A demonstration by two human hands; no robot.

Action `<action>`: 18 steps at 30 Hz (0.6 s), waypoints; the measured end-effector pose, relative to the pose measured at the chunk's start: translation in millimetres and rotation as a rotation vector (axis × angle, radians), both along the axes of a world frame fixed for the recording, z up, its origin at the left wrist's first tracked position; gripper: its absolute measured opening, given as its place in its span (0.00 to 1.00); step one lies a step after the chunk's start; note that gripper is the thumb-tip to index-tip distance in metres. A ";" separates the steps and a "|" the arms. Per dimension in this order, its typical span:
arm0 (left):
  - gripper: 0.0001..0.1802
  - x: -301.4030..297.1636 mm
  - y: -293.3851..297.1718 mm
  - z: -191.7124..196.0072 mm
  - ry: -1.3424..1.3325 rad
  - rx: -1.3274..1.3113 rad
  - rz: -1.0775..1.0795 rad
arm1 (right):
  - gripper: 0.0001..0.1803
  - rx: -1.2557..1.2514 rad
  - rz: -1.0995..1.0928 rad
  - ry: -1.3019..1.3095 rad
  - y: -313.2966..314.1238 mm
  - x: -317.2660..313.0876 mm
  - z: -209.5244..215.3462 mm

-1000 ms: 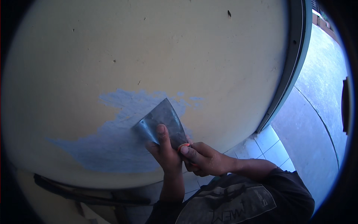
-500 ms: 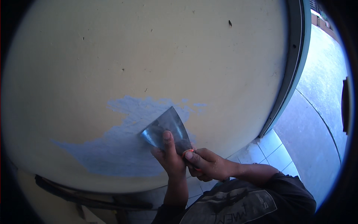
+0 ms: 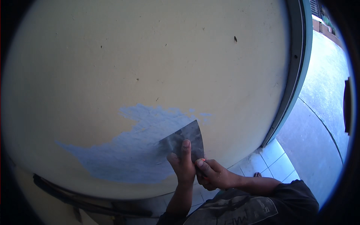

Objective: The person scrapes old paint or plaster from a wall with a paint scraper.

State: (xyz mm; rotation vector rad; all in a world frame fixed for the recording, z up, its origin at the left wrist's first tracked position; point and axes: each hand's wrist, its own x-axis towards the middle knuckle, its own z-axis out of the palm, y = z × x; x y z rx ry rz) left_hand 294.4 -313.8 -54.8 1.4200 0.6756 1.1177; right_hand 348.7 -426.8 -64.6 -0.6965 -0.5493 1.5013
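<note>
Left hand (image 3: pixel 182 167) is pressed flat on the scraper (image 3: pixel 184 139), index finger stretched up the blade, other fingers curled around its lower part. Right hand (image 3: pixel 212 174) is closed around the handle just below, the two hands touching. The scraper sits blade-up against the cream wall (image 3: pixel 157 63), right at the right edge of the blue patch (image 3: pixel 131 153) where the top coat is gone. Further right there's a grey-green door frame (image 3: pixel 296 75), with pale floor tiles (image 3: pixel 268 161) near its foot and a concrete floor (image 3: pixel 318 123) beyond.
</note>
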 end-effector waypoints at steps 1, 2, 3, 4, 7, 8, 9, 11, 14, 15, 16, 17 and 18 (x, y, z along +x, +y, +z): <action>0.18 0.1 4.1 1.2 0.027 0.006 -0.031 | 0.23 0.010 -0.010 -0.015 2.1 2.0 3.1; 0.18 -0.4 5.0 0.5 0.059 0.006 -0.067 | 0.24 0.015 -0.024 -0.024 1.1 1.9 4.3; 0.18 1.5 4.0 -0.4 0.067 0.001 -0.065 | 0.24 0.011 -0.021 -0.016 0.3 2.0 2.8; 0.19 4.9 1.8 -1.7 0.031 0.004 -0.041 | 0.24 0.009 -0.078 -0.098 -0.4 2.7 -0.4; 0.21 1.1 -1.5 -10.0 -0.019 0.002 -0.053 | 0.25 0.008 -0.107 -0.196 -6.9 3.6 -7.2; 0.21 0.9 -1.2 -13.1 -0.016 -0.025 -0.106 | 0.25 -0.015 -0.093 -0.197 -7.7 4.4 -9.7; 0.21 3.7 -0.9 -11.5 -0.020 -0.018 -0.110 | 0.25 -0.008 -0.098 -0.201 -5.6 5.8 -8.6; 0.22 8.4 -2.6 -6.9 -0.024 0.014 0.018 | 0.26 0.004 -0.124 -0.247 -1.3 6.2 -5.5; 0.22 7.7 5.4 9.6 -0.114 0.010 -0.120 | 0.25 0.032 -0.056 -0.296 3.4 16.5 11.7; 0.22 11.1 0.0 16.7 -0.105 0.001 -0.128 | 0.25 0.023 -0.064 -0.287 1.5 17.8 13.1; 0.22 14.3 -8.7 26.9 -0.095 -0.043 -0.117 | 0.25 0.033 -0.069 -0.265 -0.5 18.7 13.9; 0.21 14.7 -11.4 36.3 -0.097 -0.071 -0.091 | 0.25 0.061 -0.060 -0.255 0.8 19.1 18.3; 0.21 10.0 -9.8 29.6 -0.100 -0.065 -0.086 | 0.25 0.068 -0.055 -0.257 -1.5 16.6 17.2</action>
